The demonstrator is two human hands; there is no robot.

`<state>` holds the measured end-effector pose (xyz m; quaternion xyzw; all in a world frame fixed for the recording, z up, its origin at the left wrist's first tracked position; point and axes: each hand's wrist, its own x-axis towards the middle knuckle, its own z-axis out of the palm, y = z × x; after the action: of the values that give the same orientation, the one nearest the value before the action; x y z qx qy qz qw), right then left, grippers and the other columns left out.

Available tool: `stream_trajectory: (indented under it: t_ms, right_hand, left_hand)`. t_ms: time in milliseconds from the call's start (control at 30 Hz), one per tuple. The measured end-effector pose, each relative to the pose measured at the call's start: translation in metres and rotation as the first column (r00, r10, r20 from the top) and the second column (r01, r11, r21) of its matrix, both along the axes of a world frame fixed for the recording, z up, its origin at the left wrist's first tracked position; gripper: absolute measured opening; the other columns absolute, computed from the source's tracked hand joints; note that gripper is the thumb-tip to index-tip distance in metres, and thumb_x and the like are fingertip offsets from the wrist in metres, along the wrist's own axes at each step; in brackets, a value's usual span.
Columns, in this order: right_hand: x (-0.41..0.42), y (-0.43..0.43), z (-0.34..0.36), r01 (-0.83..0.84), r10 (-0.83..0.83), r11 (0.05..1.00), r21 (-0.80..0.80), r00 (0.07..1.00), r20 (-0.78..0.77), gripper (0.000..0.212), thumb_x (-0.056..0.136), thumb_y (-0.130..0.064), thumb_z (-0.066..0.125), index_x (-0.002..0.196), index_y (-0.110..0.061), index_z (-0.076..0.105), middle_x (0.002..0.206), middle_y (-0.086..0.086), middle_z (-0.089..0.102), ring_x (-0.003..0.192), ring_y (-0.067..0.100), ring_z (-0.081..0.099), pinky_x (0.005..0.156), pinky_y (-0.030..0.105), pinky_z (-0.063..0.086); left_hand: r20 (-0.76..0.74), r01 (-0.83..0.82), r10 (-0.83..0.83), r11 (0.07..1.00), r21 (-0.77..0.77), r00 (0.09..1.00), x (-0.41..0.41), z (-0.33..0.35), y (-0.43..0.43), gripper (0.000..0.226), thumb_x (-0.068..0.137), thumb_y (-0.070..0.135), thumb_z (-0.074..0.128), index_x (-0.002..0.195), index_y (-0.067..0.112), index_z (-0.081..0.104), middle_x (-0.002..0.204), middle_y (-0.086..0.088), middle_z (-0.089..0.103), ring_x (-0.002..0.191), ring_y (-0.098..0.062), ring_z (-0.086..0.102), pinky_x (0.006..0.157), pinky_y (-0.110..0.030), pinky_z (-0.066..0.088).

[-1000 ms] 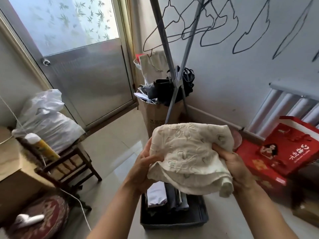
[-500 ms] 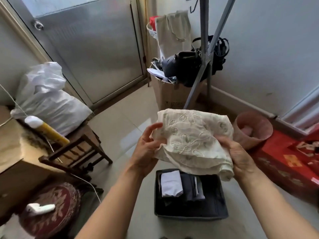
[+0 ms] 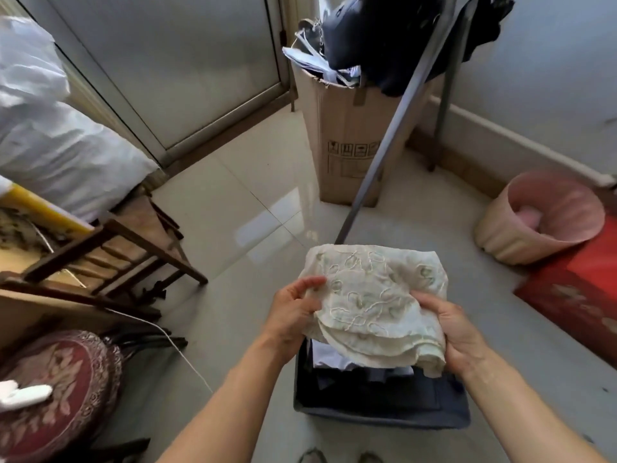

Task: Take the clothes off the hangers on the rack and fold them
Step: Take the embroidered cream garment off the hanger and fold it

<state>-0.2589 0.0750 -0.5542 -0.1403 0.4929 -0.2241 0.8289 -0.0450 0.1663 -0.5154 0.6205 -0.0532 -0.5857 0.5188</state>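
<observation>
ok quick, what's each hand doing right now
left hand: pinching the left edge of the folded cream cloth
right hand: gripping the right side of the same cloth

Forearms outstretched, left hand [image 3: 292,316] and right hand [image 3: 458,333] grip the garment [image 3: 374,295].

Person's body, head view.

Left hand [image 3: 293,315]: bare, short thumbnail showing, creases visible at the thumb joint.

Right hand [image 3: 457,332]: bare, knuckle folds visible on its back.

Left forearm [image 3: 233,396] and right forearm [image 3: 521,406]: bare from each wrist back to the frame edge.

Below the left hand, at the bottom edge: two dark curved shapes [image 3: 312,456], possibly footwear tips. Too cut off to tell.
</observation>
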Motion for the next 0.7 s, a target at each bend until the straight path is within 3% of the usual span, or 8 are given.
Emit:
stream_trajectory:
  t_ms: [200,467,567,700]
  right_hand:
    - [-0.017,0.026,-0.113,0.065,-0.057,0.994,0.086,0.994,-0.095,0.045,0.077,-0.005,0.064,0.121,0.003,0.062,0.115,0.026,0.067,0.105,0.040,0.066,0.096,0.053,0.050]
    - [-0.039,0.059,-0.234,0.149,-0.111,0.965,0.214,0.977,-0.180,0.055,0.066,-0.008,0.071,0.119,0.006,0.063,0.115,0.027,0.067,0.106,0.042,0.065,0.101,0.059,0.044]
    - [-0.046,0.070,-0.269,0.211,-0.171,0.943,0.258,0.971,-0.168,0.048,0.073,-0.005,0.068,0.120,0.005,0.063,0.116,0.025,0.067,0.108,0.040,0.065,0.102,0.056,0.044]
    - [-0.039,0.080,-0.304,0.333,-0.307,0.903,0.271,0.942,-0.135,0.043,0.074,0.003,0.062,0.117,0.003,0.062,0.115,0.024,0.068,0.109,0.037,0.063,0.101,0.052,0.044]
  left_hand:
    - [0.124,0.075,-0.098,0.982,0.176,0.987,-0.008,-0.115,-0.002,0.046,0.081,-0.022,0.043,0.091,0.014,0.071,0.102,-0.008,0.068,0.078,-0.020,0.066,0.053,-0.024,0.051]
    - [0.211,0.216,-0.290,0.924,0.314,0.933,-0.030,-0.245,0.001,0.052,0.080,-0.018,0.040,0.093,0.021,0.072,0.113,0.002,0.063,0.101,-0.018,0.063,0.071,-0.025,0.052]
    - [0.276,0.312,-0.417,0.882,0.352,0.866,-0.033,-0.280,-0.017,0.053,0.083,-0.014,0.038,0.089,0.025,0.074,0.111,0.006,0.064,0.096,-0.014,0.063,0.069,-0.022,0.051]
    - [0.392,0.464,-0.565,0.824,0.326,0.726,-0.034,-0.314,-0.054,0.048,0.086,-0.016,0.036,0.085,0.015,0.072,0.092,0.008,0.066,0.072,-0.001,0.058,0.057,-0.006,0.042]
